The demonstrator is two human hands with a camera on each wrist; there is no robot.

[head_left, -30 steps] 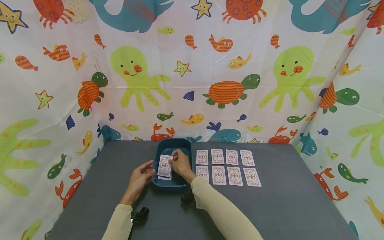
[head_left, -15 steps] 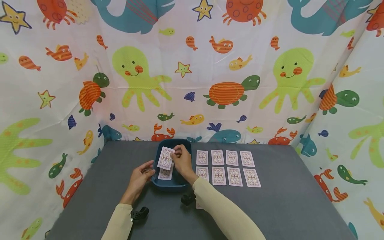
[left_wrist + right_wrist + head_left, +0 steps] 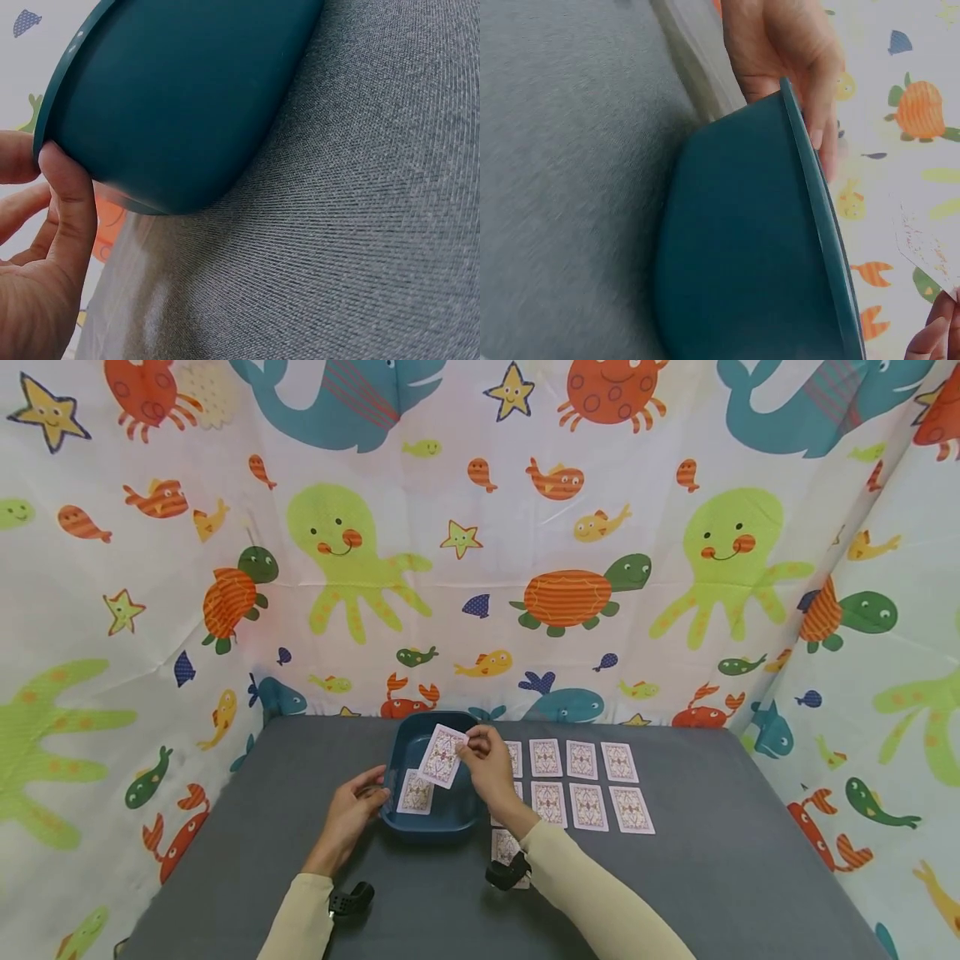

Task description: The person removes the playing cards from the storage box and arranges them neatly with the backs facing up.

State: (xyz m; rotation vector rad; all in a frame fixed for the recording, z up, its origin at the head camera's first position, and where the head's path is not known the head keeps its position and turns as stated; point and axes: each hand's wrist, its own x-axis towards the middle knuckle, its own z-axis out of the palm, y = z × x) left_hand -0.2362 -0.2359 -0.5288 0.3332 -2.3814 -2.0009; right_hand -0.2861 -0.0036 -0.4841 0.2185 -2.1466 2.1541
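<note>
My right hand [image 3: 491, 770] pinches a playing card [image 3: 442, 757] by its right edge, above the blue plastic bin [image 3: 435, 837]. The card's patterned back faces up and it is tilted. Inside the bin, at its left, lies another playing card [image 3: 415, 792], also back up; whether more lie under it I cannot tell. At the bin's left side my left hand [image 3: 348, 814] holds the rim, the thumb [image 3: 71, 176] on the outside wall in the left wrist view. In the right wrist view only the fingertips [image 3: 930, 337] and part of the held card [image 3: 926, 236] show.
Right of the bin, several playing cards [image 3: 587, 807] lie back up in rows on the grey table [image 3: 720, 860]. Another card [image 3: 505, 843] lies nearer, partly hidden by the right wrist's black camera [image 3: 507, 871]. A sea-animal curtain [image 3: 480, 610] hangs behind.
My right hand has lifted a card off the one in the bin and carried it rightward, uncovering the card below. My left hand stays at the rim.
</note>
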